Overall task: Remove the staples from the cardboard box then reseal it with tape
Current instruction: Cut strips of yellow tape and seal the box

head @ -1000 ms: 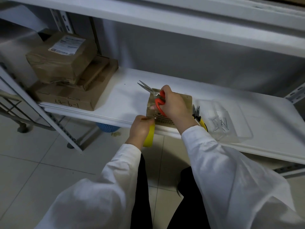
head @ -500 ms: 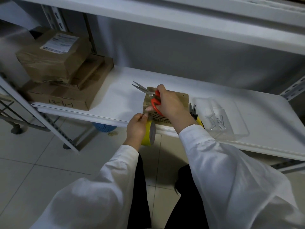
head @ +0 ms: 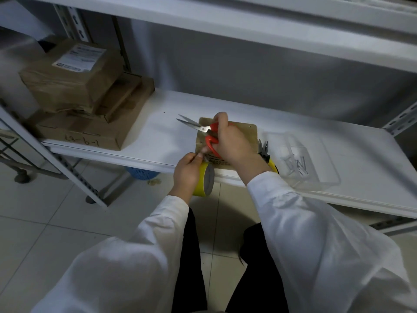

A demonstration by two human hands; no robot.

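Tape roll [head: 206, 181] rotated, gripped by left hand [head: 186, 171], right hand [head: 232, 143] clamps scissors [head: 203, 128], covers box [head: 248, 134], probably pliers [head: 264, 147] beside

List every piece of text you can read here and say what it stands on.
"12-b-1": handwritten on the front of the bottom cardboard box of the stack; the first two characters are unsure.
White label on the top parcel: printed lines, too blurred to read.
Small cardboard box at the shelf edge: print on its near edge, too small to read.
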